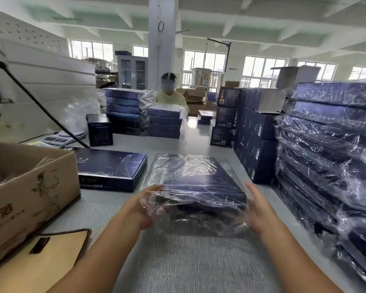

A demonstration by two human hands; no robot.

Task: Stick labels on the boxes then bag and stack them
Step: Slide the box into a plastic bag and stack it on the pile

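Though the head view is a touch blurred, the action sits dead centre on the grey worktable (118,204). A flat dark-blue cardboard box (201,187) lies inside a crinkled clear plastic bag (178,163), far end pointing away, near end right between the 2 hands.

The left hand (146,206) has its fingers curled round the loose bag film at the near left corner, with film draped over the knuckles. That grip looks meant to pin the open end so the box cannot slide back out. The right hand (260,210) has fingers straight, palm turned in at the near right corner, holding nothing. Whether it touches the film, I cannot tell through the blur.

My read is that bagging is nearly done for this one, with slack film bunched at the near end waiting to be tucked. No label shows from here.

Just left, 1 bare dark-blue printed box (112,166) lies apart from the bagged one, likely queued for its turn. On the right, a tall stack of bagged dark-blue boxes (330,144) stands close by, the obvious landing spot. An open brown cardboard carton (30,187) sits at the left edge, with a flat tan card (40,261) in front of it.

The risk to watch is thin film snagging on the box corners.
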